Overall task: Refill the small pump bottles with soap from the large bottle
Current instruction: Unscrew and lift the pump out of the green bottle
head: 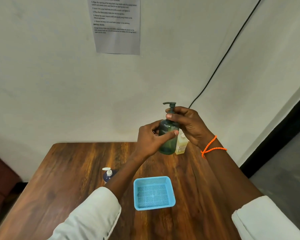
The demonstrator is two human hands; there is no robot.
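I see both hands raised above the far part of the brown wood-grain table (76, 179), sharing one translucent green plastic pump bottle (168, 135), which is upright and lifted off the tabletop. My left hand (149, 141) wraps the bottle's body, thumb lying across its front. My right hand (187, 123) pinches the dark green pump collar (171, 110) at the neck between thumb and fingertips; the nozzle points left. An orange beaded bracelet (211, 148) circles the right wrist. Just behind the green bottle stands a pale yellow clear bottle (181, 146) on the table, partly hidden. A dark blue pump bottle with a white pump (108, 174) stands near the left forearm. A light blue perforated plastic basket (170, 187) sits between my forearms.
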